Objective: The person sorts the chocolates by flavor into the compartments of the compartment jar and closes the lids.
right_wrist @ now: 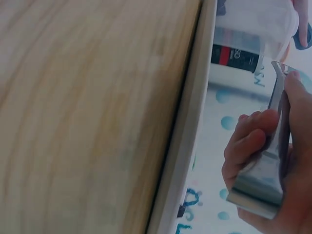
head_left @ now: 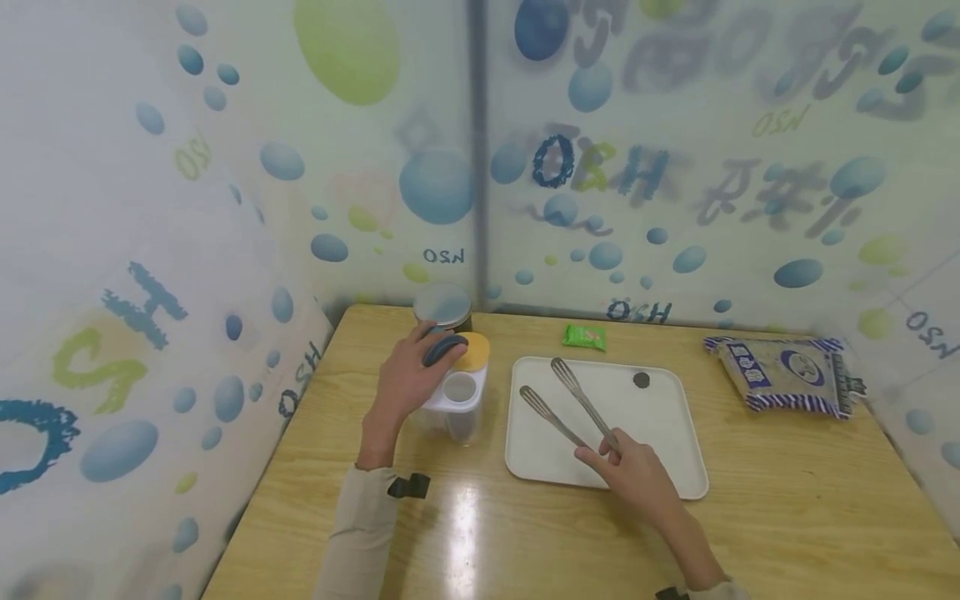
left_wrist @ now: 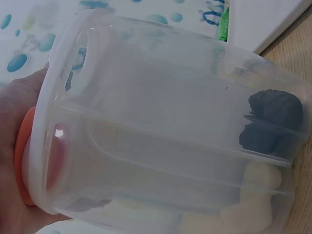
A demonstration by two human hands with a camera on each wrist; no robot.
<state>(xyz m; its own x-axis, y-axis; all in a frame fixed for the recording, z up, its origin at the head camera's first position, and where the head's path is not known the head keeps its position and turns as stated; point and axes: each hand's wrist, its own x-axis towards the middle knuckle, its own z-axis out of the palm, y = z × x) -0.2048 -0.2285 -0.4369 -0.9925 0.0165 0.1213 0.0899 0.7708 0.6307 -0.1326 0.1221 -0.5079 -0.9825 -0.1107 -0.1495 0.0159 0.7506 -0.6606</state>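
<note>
My left hand (head_left: 411, 375) pinches a dark blue round lid (head_left: 446, 349) above a clear plastic container (head_left: 438, 421) with a white top. An uncovered round opening (head_left: 459, 387) shows in that top, beside an orange-yellow lid (head_left: 474, 353). Through the container wall, the left wrist view shows dark lumps (left_wrist: 274, 119) and cream-coloured pieces (left_wrist: 253, 204) at the bottom. My right hand (head_left: 637, 479) grips metal tongs (head_left: 592, 408) by the handle end, their slotted tips spread apart over a white tray (head_left: 607, 467). On the tray lies a small dark round piece (head_left: 641, 380).
Behind the container stands a round canister (head_left: 442, 305) with a silvery top. A small green packet (head_left: 584, 337) lies beyond the tray. To the right is a blue-and-white printed bag (head_left: 787, 373). Patterned walls border the wooden table (head_left: 810, 492) at the back and left.
</note>
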